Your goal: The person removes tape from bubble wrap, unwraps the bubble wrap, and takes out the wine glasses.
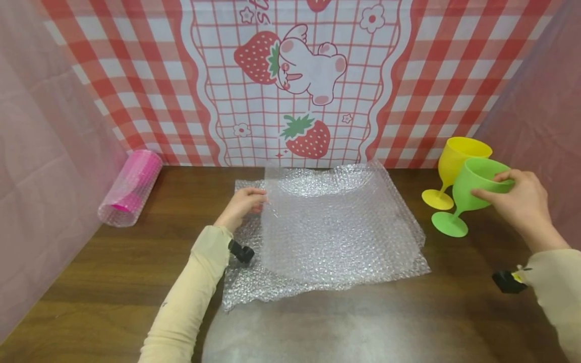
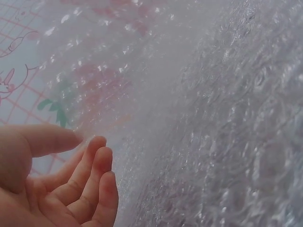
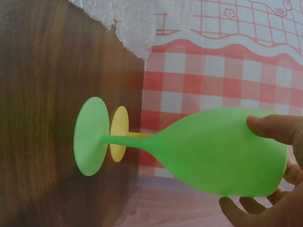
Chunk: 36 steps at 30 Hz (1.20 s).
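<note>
Right hand (image 1: 522, 204) clamped thumb and fingers around the upper bowl of the green goblet (image 1: 474, 189), just nearer the wearer than the yellow goblet (image 1: 451, 160), at the tabletop's (image 1: 91, 275) right; whether its foot touched the wood could not be told. Left hand (image 1: 241, 207) pinched the left edge of the bubble wrap (image 1: 336, 237). Good handling probably meant a light squeeze on the bowl, a green foot steered clear of the yellow one, and film held without creasing.

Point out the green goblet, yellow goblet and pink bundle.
Green goblet (image 3: 203, 151): right wrist view, side of the bowl.
Yellow goblet (image 1: 449, 165): head view, side of the bowl.
Pink bundle (image 1: 130, 188): head view, middle of its side.
</note>
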### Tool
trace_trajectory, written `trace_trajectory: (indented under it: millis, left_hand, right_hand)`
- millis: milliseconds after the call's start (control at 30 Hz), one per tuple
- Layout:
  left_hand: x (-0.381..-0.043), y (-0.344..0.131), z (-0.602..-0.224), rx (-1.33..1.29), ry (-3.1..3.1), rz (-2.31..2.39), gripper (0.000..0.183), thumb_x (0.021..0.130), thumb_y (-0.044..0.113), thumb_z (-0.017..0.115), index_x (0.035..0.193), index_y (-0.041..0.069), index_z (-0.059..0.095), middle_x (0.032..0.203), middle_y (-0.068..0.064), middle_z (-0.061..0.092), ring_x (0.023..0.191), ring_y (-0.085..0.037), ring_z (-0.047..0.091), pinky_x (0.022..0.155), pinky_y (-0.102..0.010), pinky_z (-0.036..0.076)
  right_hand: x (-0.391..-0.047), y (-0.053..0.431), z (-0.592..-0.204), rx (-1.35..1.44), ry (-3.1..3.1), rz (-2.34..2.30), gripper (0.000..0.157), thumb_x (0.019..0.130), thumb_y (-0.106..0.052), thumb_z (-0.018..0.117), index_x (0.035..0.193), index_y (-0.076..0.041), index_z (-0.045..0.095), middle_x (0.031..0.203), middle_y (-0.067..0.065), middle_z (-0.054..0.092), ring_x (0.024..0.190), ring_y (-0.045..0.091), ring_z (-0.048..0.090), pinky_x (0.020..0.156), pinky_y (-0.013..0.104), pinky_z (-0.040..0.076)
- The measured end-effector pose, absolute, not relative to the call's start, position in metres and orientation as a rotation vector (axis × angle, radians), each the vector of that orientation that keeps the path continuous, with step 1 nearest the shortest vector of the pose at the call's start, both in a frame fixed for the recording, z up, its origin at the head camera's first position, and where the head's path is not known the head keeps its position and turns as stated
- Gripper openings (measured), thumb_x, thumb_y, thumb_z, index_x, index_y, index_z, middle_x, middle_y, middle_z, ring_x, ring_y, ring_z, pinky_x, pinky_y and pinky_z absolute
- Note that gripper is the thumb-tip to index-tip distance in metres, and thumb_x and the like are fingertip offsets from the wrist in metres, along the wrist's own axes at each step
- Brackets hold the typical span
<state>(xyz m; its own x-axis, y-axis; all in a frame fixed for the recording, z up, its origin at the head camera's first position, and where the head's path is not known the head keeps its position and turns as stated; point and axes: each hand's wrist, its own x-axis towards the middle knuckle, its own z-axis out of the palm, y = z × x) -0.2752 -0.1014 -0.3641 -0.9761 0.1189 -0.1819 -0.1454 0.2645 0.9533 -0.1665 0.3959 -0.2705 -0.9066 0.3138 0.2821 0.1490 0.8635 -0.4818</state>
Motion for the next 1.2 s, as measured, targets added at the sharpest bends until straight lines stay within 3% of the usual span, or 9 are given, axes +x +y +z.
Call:
trace_trajectory:
  millis: [400,667,967,1200]
  left_hand:
    - [-0.275,-0.107,-0.359,0.019,2.343,1.782,0.036,0.088,0.014,0.055,0.121,-0.001,0.054,0.115,-0.02,0.058,0.089,-0.025,0.061,0.083,-0.038,0.05]
    - [-0.277,-0.132,-0.349,0.084,2.384,1.795,0.037,0.091,0.016,0.049,0.121,-0.006,0.05,0.11,-0.025,0.058,0.09,-0.029,0.061,0.089,-0.045,0.046]
    - [-0.272,-0.17,-0.339,0.046,2.649,1.709,0.033,0.09,0.013,0.05,0.115,-0.007,0.054,0.102,-0.024,0.061,0.078,-0.023,0.061,0.079,-0.041,0.051]
    - [-0.262,-0.2,-0.332,-0.001,3.07,1.273,0.03,0.086,0.021,0.051,0.108,0.002,0.06,0.102,-0.019,0.064,0.092,-0.032,0.059,0.079,-0.041,0.047]
  right_hand:
    - [-0.167,0.392,-0.27,-0.334,-2.645,0.683,0.059,0.081,-0.041,0.062,0.111,0.008,0.048,0.122,0.033,0.037,0.114,0.048,0.03,0.089,0.058,0.027]
    - [-0.168,0.378,-0.264,-0.318,-2.519,0.694,0.048,0.083,-0.028,0.062,0.111,0.009,0.05,0.125,0.031,0.036,0.118,0.046,0.026,0.101,0.055,0.017]
    - [-0.168,0.348,-0.266,-0.169,-2.361,0.708,0.03,0.079,-0.01,0.06,0.1,0.01,0.057,0.119,0.027,0.043,0.115,0.043,0.03,0.097,0.054,0.02]
    - [-0.172,0.32,-0.27,-0.012,-2.256,0.73,0.021,0.078,-0.006,0.06,0.091,0.011,0.058,0.113,0.026,0.046,0.109,0.041,0.037,0.089,0.051,0.027]
